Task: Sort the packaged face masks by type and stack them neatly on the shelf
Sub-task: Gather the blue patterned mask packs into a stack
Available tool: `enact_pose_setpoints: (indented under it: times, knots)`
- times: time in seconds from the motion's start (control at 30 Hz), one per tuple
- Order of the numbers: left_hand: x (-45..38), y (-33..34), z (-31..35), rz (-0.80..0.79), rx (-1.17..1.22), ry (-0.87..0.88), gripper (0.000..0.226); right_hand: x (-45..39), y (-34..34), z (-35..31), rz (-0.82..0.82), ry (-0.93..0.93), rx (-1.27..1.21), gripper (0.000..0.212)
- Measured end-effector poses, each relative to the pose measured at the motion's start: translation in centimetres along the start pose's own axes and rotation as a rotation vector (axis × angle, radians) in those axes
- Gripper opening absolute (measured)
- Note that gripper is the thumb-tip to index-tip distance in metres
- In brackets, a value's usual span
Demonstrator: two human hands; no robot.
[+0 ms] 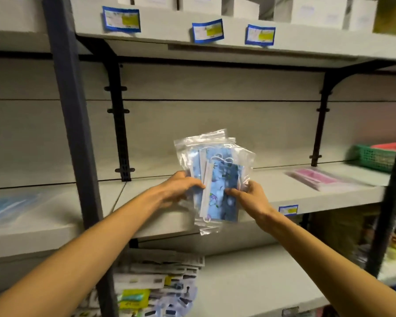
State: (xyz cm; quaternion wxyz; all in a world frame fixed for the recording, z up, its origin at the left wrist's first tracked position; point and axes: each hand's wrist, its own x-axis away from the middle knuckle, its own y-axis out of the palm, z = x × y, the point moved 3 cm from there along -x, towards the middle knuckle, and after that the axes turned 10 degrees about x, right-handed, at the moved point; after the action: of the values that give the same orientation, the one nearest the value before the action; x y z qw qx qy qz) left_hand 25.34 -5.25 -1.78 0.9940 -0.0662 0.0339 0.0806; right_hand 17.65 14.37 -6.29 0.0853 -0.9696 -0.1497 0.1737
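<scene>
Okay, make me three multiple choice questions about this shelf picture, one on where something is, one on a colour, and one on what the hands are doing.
1. Where do the pink mask packets lie?
A. On the middle shelf, right of the hands
B. On the top shelf beside the white boxes
C. On the floor

2. What colour is the basket at the right end of that shelf?
A. Yellow
B. Green
C. Black

3. How is the bundle of blue patterned mask packets held?
A. It lies flat on the shelf, untouched
B. One hand alone holds it
C. The left hand and right hand grip it from either side

Answers: 1 A, the pink packets rest on the same shelf board further right. 2 B, its mesh wall is green. 3 C, fingers of both hands curl round the bundle's edges.
</scene>
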Motion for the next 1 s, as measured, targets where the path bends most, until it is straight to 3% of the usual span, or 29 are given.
enact_pose_setpoints:
  times: [0.13, 0.27, 0.37, 0.43, 0.6, 0.73, 0.8, 0.87, 1.0]
  knots:
    - [-5.7, -0.9, -0.5, -0.09, 0.005, -0.014, 0.023, -4.5, -1.5, 0.4, 0.03, 0.025, 0.046, 0.019]
    - [-10.6, -2.0, -1.6, -0.017, 0.071, 0.032, 0.027, -8.5, -1.3, 0.9, -0.023, 0.056, 0.148, 0.014]
    - [-13.0, -2.8, -2.7, -0.059, 0.109, 0.058, 0.028, -11.0, -1.3, 1.7, 0.023, 0.014, 0.399, 0.03]
    - [-14.0, -3.2, -3.6, -0.059, 0.142, 0.058, 0.03, -12.3, -1.6, 2.8, 0.069, -0.006, 0.473, 0.029]
    - [-15.7, -3.6, -5.6, 0.015, 0.077, 0.042, 0.028, -14.5, -1.6, 6.7, -0.048, 0.061, 0.213, 0.002]
    - [-17.0, -4.3, -5.9, 0.019, -0.003, -0.008, 0.025, -16.6, -2.5, 7.3, -0.188, 0.08, 0.084, 0.016]
    - [-17.4, -4.5, -6.0, 0.059, -0.006, 0.014, 0.015, -18.4, -3.5, 6.8, -0.175, 0.007, 0.198, 0.019]
    - [-17.4, -4.3, -6.3, 0.074, 0.066, 0.082, 0.024, -20.1, -4.3, 5.4, -0.104, -0.118, 0.397, 0.02]
    - [-16.7, -4.1, -5.5, 0.094, 0.086, 0.223, 0.036, -22.3, -3.7, 3.2, -0.09, -0.247, 0.548, 0.013]
